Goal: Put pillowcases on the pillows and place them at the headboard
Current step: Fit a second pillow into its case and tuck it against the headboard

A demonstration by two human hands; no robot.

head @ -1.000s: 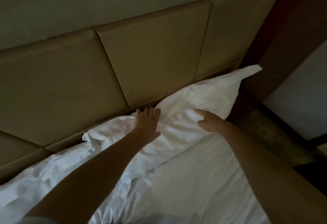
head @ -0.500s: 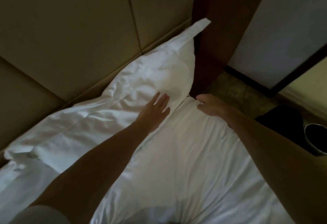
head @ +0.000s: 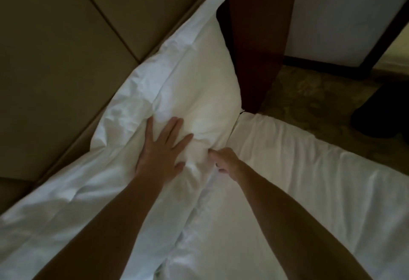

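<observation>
Two hands on cased pillow [head: 199, 85] | left hand [head: 162, 149] flat, pressing it steady | right hand [head: 225, 161] pinches near edge, likely squaring it | sits at head corner of bed [head: 287, 180], against headboard [head: 66, 47]

The room is dimly lit. At the left a headboard [head: 66, 58] of tan padded panels is divided by seams. Beside it a dark red-brown wood panel [head: 254, 36] is set upright. A pale wall [head: 343, 14] is edged below by dark skirting [head: 321, 61]. The floor [head: 309, 98] is mottled (carpet or stone cannot be told).
</observation>
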